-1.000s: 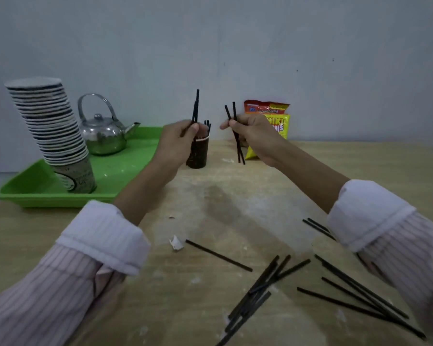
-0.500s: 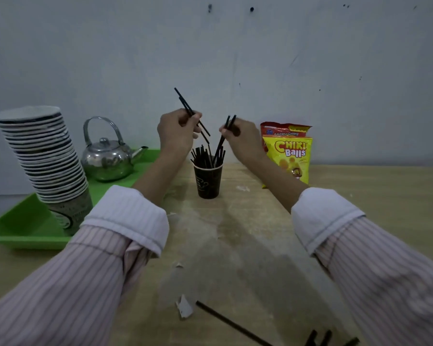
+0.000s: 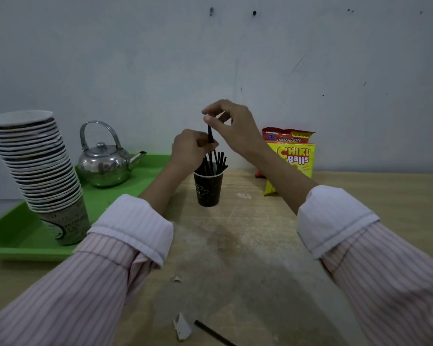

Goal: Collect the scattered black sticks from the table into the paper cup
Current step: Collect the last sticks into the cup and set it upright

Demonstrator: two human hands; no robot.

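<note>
Nearest table: a stray black stick (image 3: 214, 333) lies flat at the bottom edge, its end just beside a torn paper scrap (image 3: 183, 327). A smaller scrap (image 3: 177, 279) lies farther in.
Surface: the table (image 3: 260, 233) is pale wood, scuffed, with a dusty grey patch down its middle.
Arms: striped sleeves (image 3: 85, 283) with white turned-back cuffs reach in from both sides.
Paper cup: the dark paper cup (image 3: 208, 189) stands upright on the table farther back, holding a bundle of sticks (image 3: 219, 162) that poke above its rim.
Left hand: the left hand (image 3: 190, 151) hovers over the cup, fingers curled round an upright stick (image 3: 210, 134) whose lower end goes down among the bundle.
Right hand: the right hand (image 3: 233, 126) is higher, thumb and forefinger parted and gripping nothing. Its thumb tip sits just at the stick's top end, and contact is unclear.
Left side: a green tray (image 3: 15, 248) carries a leaning stack of cups (image 3: 35, 166) and a steel kettle (image 3: 103, 163).
Right side: a yellow snack bag (image 3: 291, 158) stands at the table's back, with a red bag (image 3: 285, 136) behind it.
Room: the wall (image 3: 135, 58) is plain grey-white with small dark marks.
</note>
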